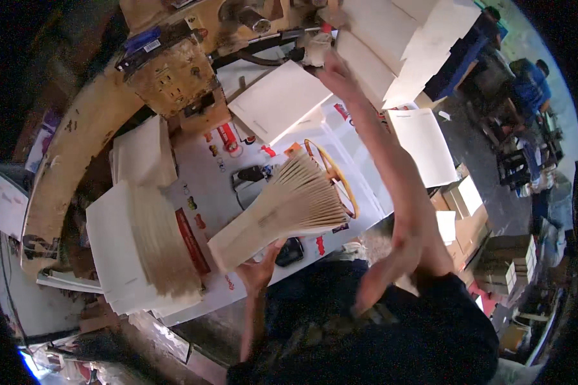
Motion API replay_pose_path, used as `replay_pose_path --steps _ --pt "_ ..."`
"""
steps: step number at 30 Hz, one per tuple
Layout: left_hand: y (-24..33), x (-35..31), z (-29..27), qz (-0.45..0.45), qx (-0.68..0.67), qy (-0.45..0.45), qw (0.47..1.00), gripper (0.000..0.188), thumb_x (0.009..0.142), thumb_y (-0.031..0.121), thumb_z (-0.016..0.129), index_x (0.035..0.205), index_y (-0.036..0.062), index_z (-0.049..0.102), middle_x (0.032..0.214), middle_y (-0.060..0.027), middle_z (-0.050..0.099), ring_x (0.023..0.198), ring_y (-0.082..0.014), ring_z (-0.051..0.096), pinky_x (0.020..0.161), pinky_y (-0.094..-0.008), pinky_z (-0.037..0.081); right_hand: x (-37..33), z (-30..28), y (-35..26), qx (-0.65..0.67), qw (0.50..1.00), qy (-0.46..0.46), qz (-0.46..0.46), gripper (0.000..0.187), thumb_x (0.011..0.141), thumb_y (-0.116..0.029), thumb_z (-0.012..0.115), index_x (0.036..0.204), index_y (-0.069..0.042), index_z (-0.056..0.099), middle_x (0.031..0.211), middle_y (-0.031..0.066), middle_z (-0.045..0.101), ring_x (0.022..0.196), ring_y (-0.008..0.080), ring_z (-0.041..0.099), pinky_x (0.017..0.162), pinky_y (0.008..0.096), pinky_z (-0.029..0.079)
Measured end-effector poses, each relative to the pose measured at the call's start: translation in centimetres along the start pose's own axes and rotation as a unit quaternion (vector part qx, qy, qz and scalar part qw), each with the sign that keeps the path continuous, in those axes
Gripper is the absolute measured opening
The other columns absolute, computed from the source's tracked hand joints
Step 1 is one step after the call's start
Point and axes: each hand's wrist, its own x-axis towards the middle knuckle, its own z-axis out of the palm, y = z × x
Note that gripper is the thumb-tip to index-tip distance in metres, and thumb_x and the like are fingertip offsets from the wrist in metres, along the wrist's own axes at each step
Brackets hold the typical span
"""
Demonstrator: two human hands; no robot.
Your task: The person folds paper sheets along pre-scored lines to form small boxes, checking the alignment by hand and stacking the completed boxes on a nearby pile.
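Note:
A fanned stack of cream paper booklets stands slantwise above the table, its layers spread at the upper right and pressed together at the lower left. My left hand grips it from below, with the fingers partly hidden behind the paper. My right arm stretches to the far side of the table. There my right hand is blurred, close to a whitish, red-topped object that I cannot make out. Whether those fingers hold it does not show. A yellow hoop-shaped thing lies behind the fanned stack.
Piles of cream booklets lie at the left, more paper at the back, and tall stacks at the far right. A worn wooden block stands back left. Dark small objects rest on the printed white tabletop. Cartons stand right.

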Motion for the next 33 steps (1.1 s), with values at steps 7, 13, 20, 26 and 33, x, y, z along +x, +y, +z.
replay_pose_path --steps 7,13,20,26,33 --pt "-2.9 -0.6 -1.7 0.039 0.063 -0.036 0.997 0.044 0.078 0.014 0.082 0.113 -0.0055 0.063 0.11 -0.0122 0.068 0.103 -0.0204 0.063 0.095 -0.0396 0.048 -0.6 2.3 -4.6 -0.099 0.902 -0.419 -0.015 0.109 0.072 -0.045 0.074 0.149 0.007 0.018 0.153 0.0304 0.022 0.143 0.0412 0.024 0.118 0.053 0.019" --pt "-3.0 -0.8 -0.3 0.066 -0.017 0.036 0.997 0.061 0.075 0.018 0.085 0.126 0.0008 0.057 0.117 -0.0141 0.065 0.107 -0.0231 0.062 0.095 -0.0401 0.048 -2.2 3.3 -6.0 -0.263 0.886 -0.378 -0.053 0.081 0.08 -0.034 0.064 0.142 0.006 0.032 0.145 0.03 0.034 0.136 0.0384 0.035 0.11 0.0561 0.028" --pt "-5.2 1.9 -7.3 0.053 0.121 -0.17 0.977 0.071 0.072 0.026 0.087 0.131 0.0071 0.054 0.118 -0.0127 0.063 0.11 -0.0248 0.06 0.093 -0.0422 0.05 -2.8 1.6 -4.1 -0.149 0.911 -0.375 -0.084 0.046 0.076 -0.031 0.069 0.109 -0.002 0.056 0.1 0.0122 0.064 0.096 0.029 0.064 0.077 0.045 0.051" --pt "-8.7 -5.9 -13.8 -0.024 -0.191 -0.05 0.98 0.085 0.079 0.029 0.081 0.146 0.0068 0.033 0.127 -0.0138 0.058 0.119 -0.0233 0.053 0.096 -0.0402 0.047 -6.5 -2.9 -7.0 0.125 0.89 -0.275 0.342 0.056 0.078 -0.037 0.082 0.113 0.001 0.059 0.097 0.0132 0.067 0.09 0.0242 0.068 0.08 0.0349 0.054" --pt "-0.2 -7.8 -8.9 -0.182 0.173 -0.254 0.934 0.049 0.087 0.029 0.074 0.124 0.0 0.058 0.113 -0.0123 0.066 0.102 -0.0179 0.059 0.086 -0.0346 0.048 -18.0 0.5 -7.6 0.256 0.641 -0.241 0.682 0.073 0.078 -0.039 0.082 0.132 0.002 0.053 0.124 0.0164 0.062 0.114 0.0232 0.059 0.1 0.0363 0.046"
